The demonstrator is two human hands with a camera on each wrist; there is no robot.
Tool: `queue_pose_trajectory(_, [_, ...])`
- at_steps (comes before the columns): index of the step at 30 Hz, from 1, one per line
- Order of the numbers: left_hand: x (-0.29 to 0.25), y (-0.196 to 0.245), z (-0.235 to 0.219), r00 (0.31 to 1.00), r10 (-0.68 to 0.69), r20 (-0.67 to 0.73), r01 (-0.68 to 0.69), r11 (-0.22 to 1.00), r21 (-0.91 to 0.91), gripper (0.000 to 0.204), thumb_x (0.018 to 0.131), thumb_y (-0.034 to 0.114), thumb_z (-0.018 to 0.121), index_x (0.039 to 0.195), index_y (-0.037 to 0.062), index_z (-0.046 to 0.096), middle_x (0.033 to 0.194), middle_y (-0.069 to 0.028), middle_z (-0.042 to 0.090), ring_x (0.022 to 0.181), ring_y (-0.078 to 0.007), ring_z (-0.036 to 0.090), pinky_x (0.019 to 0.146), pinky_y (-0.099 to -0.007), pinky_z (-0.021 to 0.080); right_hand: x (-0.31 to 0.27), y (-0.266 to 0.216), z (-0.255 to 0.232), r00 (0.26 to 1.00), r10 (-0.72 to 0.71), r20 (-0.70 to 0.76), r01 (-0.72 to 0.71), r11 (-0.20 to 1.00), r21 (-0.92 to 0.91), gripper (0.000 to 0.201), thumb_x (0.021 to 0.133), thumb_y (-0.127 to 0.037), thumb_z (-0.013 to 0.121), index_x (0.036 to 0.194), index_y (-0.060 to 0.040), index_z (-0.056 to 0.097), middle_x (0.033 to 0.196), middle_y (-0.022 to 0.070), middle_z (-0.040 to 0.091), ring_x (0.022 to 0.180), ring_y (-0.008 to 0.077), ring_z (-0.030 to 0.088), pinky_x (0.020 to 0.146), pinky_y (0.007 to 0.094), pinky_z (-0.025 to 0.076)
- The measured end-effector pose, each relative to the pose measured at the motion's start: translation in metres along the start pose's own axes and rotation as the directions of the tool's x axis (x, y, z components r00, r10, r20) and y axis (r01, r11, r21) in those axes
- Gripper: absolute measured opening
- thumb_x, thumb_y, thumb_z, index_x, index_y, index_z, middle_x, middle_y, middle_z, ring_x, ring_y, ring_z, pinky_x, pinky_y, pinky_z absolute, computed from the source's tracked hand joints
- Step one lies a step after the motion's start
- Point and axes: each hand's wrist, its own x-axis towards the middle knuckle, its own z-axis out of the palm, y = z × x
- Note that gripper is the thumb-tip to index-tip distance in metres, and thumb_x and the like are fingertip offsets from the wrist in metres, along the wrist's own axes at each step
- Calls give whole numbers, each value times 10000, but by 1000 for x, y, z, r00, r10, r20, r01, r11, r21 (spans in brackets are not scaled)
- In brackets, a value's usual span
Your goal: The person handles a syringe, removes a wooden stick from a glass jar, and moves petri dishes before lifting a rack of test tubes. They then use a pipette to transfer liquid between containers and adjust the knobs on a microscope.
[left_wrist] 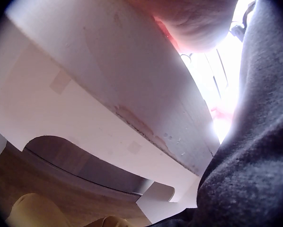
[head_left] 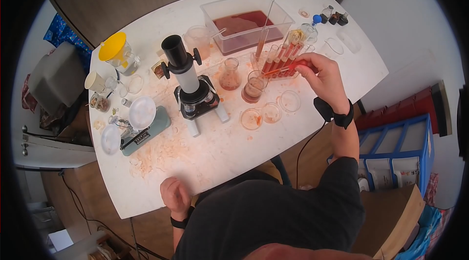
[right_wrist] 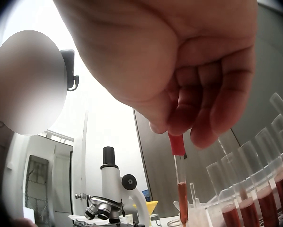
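Note:
My right hand pinches the red rubber bulb of a glass dropper, which has orange-red liquid in its tube. In the head view the dropper slants left, its tip at the rim of a glass beaker with dark red liquid. Just behind the hand stands a rack of test tubes, several filled with red liquid. A conical flask with reddish liquid is left of the beaker. My left hand rests at the table's front edge, fingers loosely curled and holding nothing; only part of it shows in the left wrist view.
A microscope stands mid-table, with a balance scale to its left. Petri dishes lie in front of the beaker. Behind is a clear plastic tub of red liquid. A yellow funnel and bottles stand farther out.

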Motion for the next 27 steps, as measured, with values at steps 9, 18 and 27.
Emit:
queue_pose_trajectory(9, [0,0,0,1000,8,6,-8,1000,-3,268,726,-133,609,952,2,563,876,-162,610,789,-336,596,733,-409,494,1,1,2,1000,-11,-7,11,1000,-3,169,856,-24,673,1021,9,653,808,79,680,709,123,639,642,242,502])
queue_pose_trajectory(18, [0,0,0,1000,13,6,-13,1000,-1,265,730,-138,604,953,0,559,875,-164,608,784,-337,595,727,-408,496,1,2,2,1000,-30,-3,30,999,-14,168,856,-32,681,1017,6,658,813,80,678,711,123,638,641,245,504])
queue_pose_trajectory(27, [1,1,0,1000,16,3,-16,1000,1,263,727,-142,600,945,-2,560,870,-165,610,780,-337,596,724,-407,497,1,5,6,997,-61,-56,61,998,-2,143,835,-99,710,946,-19,672,791,111,674,637,201,639,573,276,487])
